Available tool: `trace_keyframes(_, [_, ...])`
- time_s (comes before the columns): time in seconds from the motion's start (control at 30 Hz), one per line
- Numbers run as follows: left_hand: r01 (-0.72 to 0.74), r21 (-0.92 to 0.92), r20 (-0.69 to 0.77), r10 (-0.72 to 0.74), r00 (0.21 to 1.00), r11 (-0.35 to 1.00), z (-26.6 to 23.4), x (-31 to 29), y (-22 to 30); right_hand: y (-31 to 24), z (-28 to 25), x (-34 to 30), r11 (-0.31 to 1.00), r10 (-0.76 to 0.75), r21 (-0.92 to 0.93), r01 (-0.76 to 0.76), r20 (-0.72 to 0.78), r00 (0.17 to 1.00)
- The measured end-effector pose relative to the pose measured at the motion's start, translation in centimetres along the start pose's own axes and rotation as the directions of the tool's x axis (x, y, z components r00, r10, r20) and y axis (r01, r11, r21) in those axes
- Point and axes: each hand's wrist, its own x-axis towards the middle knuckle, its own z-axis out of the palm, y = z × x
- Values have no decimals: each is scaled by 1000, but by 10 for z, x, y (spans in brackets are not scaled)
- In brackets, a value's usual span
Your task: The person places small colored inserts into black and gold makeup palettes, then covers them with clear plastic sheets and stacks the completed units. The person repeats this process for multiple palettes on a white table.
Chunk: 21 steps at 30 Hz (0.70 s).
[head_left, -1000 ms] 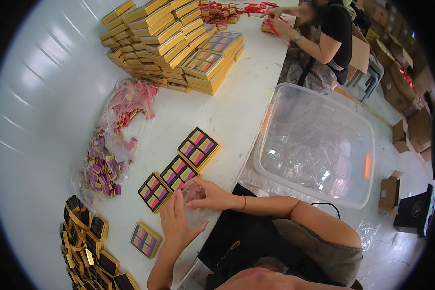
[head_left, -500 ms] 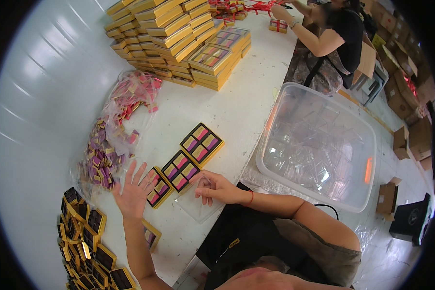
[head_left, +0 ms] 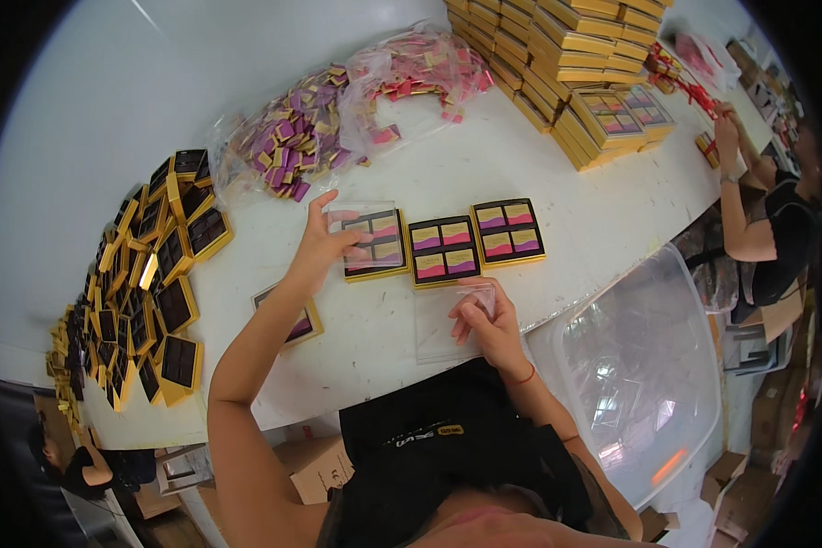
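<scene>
Three gold-edged black boxes lie in a staggered row, each with pink and purple wrapped pieces in its compartments: the left box (head_left: 388, 255), the middle box (head_left: 445, 250) and the right box (head_left: 508, 232). Over the left box my left hand (head_left: 321, 245) grips a clear plastic lid (head_left: 374, 208) between thumb and fingers. Its lid lies across the box top, slightly off line. My right hand (head_left: 490, 327), in front of the middle box, has its curled fingers on another clear plastic lid (head_left: 436, 331). Another filled box (head_left: 303, 327) is partly hidden by my left forearm.
Empty black-and-gold boxes (head_left: 175, 304) are heaped at left. Bags of purple pieces (head_left: 288, 137) and pink pieces (head_left: 425, 68) lie behind. Stacked gold boxes (head_left: 557, 55) stand back right. A translucent tub (head_left: 644, 356) of clear lids is beside the table; a co-worker (head_left: 763, 219) sits beyond.
The view has swung round. My left hand, spread and holding nothing before, now has a clear lid over the left box. My right hand still holds clear plastic.
</scene>
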Motion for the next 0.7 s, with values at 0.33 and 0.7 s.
trace_keyframes(0.33, [-376,728,67,487,871,572,13,2,-38,2,-3,2,997,-36,-72,36,-8,999])
trace_keyframes(0.7, [-449,793,327,334,884,411,2,-12,-17,-48,-16,48,950,-182,-276,147,-106,978])
